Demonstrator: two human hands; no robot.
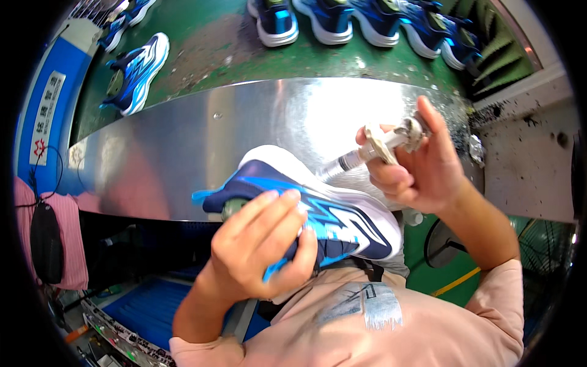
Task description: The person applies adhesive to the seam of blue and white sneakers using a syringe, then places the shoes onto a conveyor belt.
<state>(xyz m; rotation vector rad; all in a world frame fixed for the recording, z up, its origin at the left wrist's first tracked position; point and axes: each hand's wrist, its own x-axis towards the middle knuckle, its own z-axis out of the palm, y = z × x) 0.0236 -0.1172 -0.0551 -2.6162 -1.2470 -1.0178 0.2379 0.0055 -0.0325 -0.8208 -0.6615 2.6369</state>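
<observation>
My left hand [260,244] is closed round the upper of a blue and navy sneaker [333,223] with a thick white sole. The shoe lies on its side in my grip, sole turned away from me, with a green last showing at its collar. In my right hand [422,165] is a clear syringe [348,164], its flange and plunger end wrapped in whitish material. The thumb rests at the plunger end while the fingers curl round the flange. The syringe tip points down and left, close to the sole's edge; whether it touches cannot be told.
Beneath my hands runs a shiny metal ledge [183,131]. Beyond it, a green surface [202,52] bears several similar sneakers [324,21] along the back and another sneaker [137,73] at the left. A blue machine panel [52,98] stands at far left, above a pink cloth [67,238].
</observation>
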